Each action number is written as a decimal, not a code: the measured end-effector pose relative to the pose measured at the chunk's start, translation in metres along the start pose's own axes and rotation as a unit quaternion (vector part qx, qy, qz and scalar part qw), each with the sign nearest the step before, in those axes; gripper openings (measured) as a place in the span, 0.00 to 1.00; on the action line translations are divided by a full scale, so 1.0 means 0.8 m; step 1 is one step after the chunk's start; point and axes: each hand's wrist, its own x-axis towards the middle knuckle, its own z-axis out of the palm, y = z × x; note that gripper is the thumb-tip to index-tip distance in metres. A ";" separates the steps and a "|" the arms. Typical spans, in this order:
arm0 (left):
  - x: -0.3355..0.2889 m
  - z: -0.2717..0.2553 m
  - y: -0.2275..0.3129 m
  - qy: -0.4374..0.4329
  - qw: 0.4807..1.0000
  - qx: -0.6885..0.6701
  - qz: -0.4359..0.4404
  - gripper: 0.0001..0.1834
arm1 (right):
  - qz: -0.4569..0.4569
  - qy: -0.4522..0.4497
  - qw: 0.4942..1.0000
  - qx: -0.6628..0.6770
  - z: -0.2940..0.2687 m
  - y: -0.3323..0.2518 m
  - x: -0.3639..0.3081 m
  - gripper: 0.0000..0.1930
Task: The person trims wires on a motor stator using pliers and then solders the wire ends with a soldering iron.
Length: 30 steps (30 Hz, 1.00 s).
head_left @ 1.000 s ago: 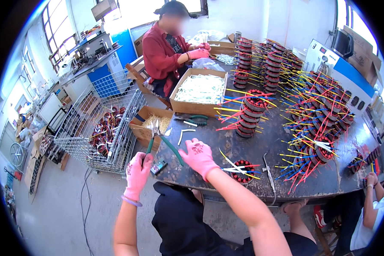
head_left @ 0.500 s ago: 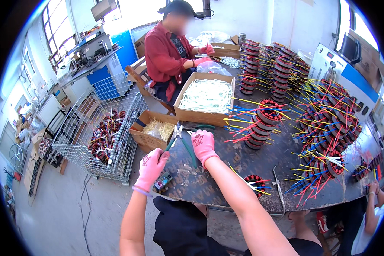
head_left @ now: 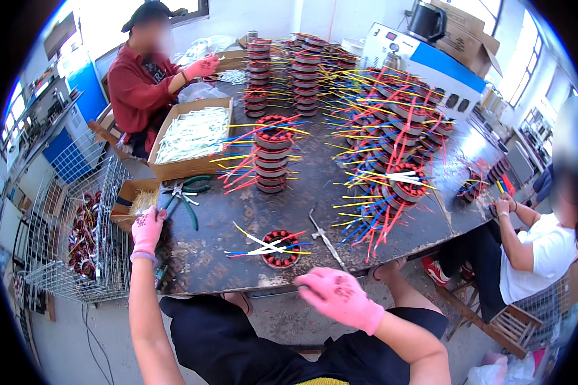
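Observation:
My left hand (head_left: 148, 232), in a pink glove, is at the table's left edge. Its fingers are closed at the end of one green handle of the pliers (head_left: 179, 190), which lie with handles spread; the grip itself is partly hidden. My right hand (head_left: 340, 298), gloved the same way, hangs over the table's front edge near my lap, its fingers smeared by motion. Just beyond it on the table lies a wound motor stator (head_left: 281, 259) with red coils, coloured leads and white sleeves (head_left: 268, 246) crossing over it. Beside that is a thin metal hand tool (head_left: 327, 237).
A stack of stators (head_left: 271, 160) stands mid-table, with a large leaning pile (head_left: 398, 135) to its right. A cardboard box (head_left: 180, 168) holds white sleeves. A wire cage (head_left: 109, 289) stands left. One co-worker (head_left: 135, 90) sits far left, another (head_left: 533, 244) at right.
The view has swung right. My right hand has moved from beside the pliers back toward me, past the near stator. My left hand remains by the pliers' handle.

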 end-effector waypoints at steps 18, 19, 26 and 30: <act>-0.266 -0.163 0.306 -0.366 0.649 -0.662 0.082 0.25 | 0.209 0.172 0.910 0.313 -0.024 -0.003 -0.100 0.18; -0.275 -0.161 0.325 -0.382 0.607 -0.692 0.082 0.21 | 0.190 0.167 0.911 0.327 -0.029 -0.013 -0.114 0.18; -0.308 -0.160 0.382 -0.434 0.583 -0.678 0.110 0.16 | 0.238 -0.088 0.707 0.660 -0.046 -0.016 -0.172 0.20; -0.315 -0.163 0.386 -0.382 0.630 -0.657 0.160 0.17 | 0.253 -0.119 0.643 0.713 -0.044 -0.017 -0.183 0.24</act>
